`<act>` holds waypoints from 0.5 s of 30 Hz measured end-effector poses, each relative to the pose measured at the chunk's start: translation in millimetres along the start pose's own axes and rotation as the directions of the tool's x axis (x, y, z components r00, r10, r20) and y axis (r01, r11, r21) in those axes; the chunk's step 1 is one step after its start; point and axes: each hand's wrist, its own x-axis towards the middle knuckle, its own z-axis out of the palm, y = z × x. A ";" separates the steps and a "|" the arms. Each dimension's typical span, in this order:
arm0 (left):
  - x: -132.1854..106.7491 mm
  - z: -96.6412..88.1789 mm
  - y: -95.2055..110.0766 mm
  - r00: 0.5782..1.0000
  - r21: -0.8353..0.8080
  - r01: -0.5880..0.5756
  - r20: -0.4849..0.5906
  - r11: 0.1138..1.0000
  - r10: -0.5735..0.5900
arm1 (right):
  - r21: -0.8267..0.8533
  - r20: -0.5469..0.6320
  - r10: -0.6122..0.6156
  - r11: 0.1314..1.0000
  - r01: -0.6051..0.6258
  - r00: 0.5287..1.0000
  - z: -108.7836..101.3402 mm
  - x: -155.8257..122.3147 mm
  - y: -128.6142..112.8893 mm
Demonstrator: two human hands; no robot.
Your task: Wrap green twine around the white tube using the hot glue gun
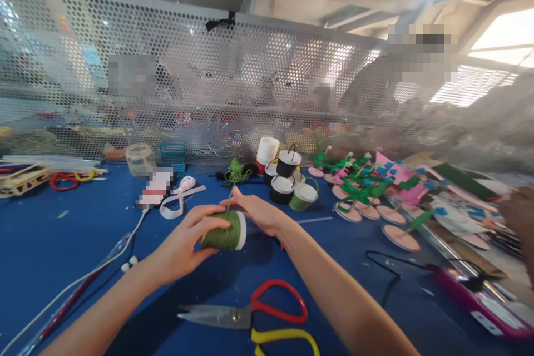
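Note:
My left hand is wrapped round a small cup wound with green string, held on its side above the blue table. My right hand sits at the cup's white rim, fingers pinched on the green string that runs up to a loose tangle of string behind. Red- and yellow-handled scissors lie shut on the table just below my forearms.
Several small white, black and green pots stand behind the hands. Pink discs with green paper pieces spread to the right. A perforated metal screen closes off the back. A white cable, a plastic jar and a purple tool lie around.

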 end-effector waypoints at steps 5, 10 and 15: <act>2.2 -0.7 3.2 0.991 -0.090 0.104 0.092 0.990 -0.096 | 0.316 -0.124 -0.016 0.947 0.055 0.992 2.7 -4.5 5.8; 6.5 -0.3 4.2 0.953 -0.272 0.302 0.082 0.914 -0.291 | 0.355 -0.215 -0.079 0.922 0.153 0.973 -9.9 -19.2 0.3; 7.8 0.4 6.0 0.898 -0.407 0.438 0.154 0.802 -0.412 | 0.355 -0.201 -0.112 0.917 0.179 0.973 -12.9 -24.5 -5.3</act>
